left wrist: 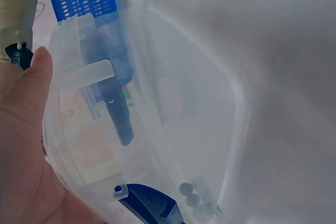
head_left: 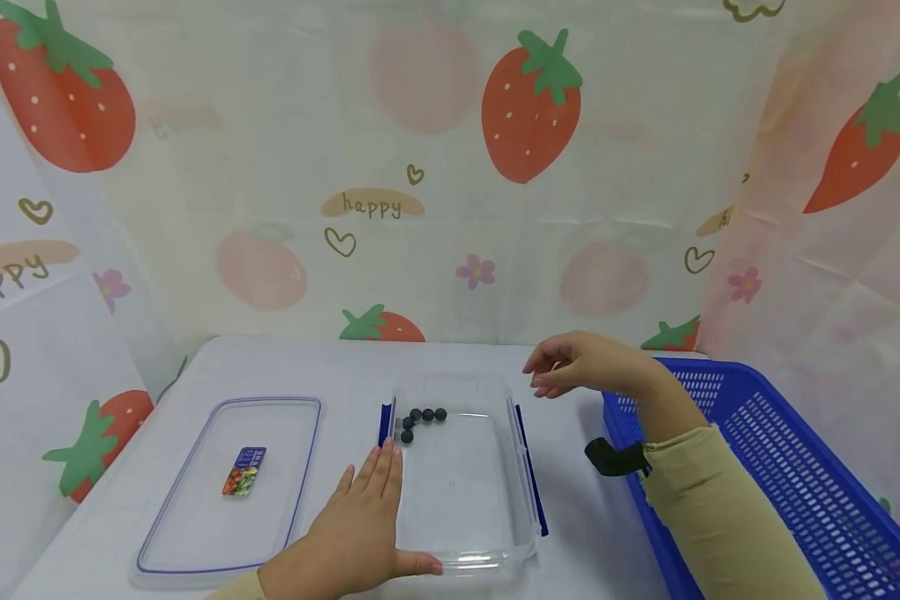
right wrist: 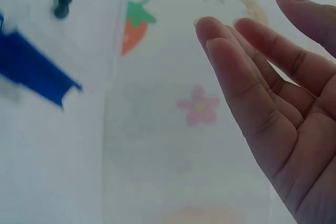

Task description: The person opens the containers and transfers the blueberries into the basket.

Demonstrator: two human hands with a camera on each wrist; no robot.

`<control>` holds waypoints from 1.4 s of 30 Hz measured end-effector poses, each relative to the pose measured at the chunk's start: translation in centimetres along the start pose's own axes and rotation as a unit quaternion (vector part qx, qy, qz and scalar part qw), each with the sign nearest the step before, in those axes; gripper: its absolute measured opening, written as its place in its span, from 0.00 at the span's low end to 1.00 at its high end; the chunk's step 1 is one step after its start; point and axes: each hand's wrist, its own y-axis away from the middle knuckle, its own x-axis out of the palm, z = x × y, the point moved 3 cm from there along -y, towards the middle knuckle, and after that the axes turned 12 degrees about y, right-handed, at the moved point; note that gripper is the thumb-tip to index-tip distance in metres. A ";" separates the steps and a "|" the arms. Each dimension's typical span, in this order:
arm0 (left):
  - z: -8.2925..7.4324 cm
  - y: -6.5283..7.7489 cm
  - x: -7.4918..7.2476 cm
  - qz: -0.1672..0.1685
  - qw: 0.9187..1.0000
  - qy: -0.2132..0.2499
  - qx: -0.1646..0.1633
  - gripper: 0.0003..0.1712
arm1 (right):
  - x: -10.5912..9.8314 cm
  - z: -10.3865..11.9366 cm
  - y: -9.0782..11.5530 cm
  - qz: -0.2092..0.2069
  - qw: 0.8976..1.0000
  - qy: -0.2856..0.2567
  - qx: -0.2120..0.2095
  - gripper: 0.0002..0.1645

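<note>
A clear plastic container [head_left: 457,492] with blue side latches [head_left: 532,471] stands in the middle of the table. Several small black balls [head_left: 427,415] lie in a bent row at its far left corner. My left hand [head_left: 360,525] rests against the container's near left side, fingers straight along the wall and thumb out at the near rim. In the left wrist view the thumb [left wrist: 39,74] lies beside the container's rim. Off the table, beyond the container's far right corner, my right hand [head_left: 581,364] hangs with fingers loosely bent and holds nothing.
To the left lies a clear lid [head_left: 195,533] with a blue seal and a small colourful label [head_left: 244,472]. A blue perforated basket [head_left: 780,417] stands at the right, under my right forearm. A strawberry-print sheet [head_left: 435,208] hangs behind the table.
</note>
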 end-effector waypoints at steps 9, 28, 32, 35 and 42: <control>0.0 -0.1 0.0 0.006 1.000 -0.006 -0.013 0.74 | 3.2 2.0 -4.2 0.009 0.999 -0.034 -0.009 0.14; -0.1 -0.2 -0.1 0.010 1.000 -0.005 -0.012 0.74 | 9.8 3.0 -11.8 -0.023 0.992 -0.114 0.042 0.09; -0.1 -0.1 -0.2 0.008 1.000 -0.003 -0.010 0.75 | 11.1 3.0 -13.1 -0.024 0.992 -0.112 0.060 0.09; -0.1 0.0 -0.2 0.004 1.000 0.000 -0.007 0.74 | 12.0 2.9 -13.8 -0.023 0.992 -0.100 0.077 0.10; -0.1 -0.1 -0.1 0.001 1.000 0.000 0.001 0.73 | 13.7 1.7 -14.5 0.002 0.994 -0.045 0.100 0.09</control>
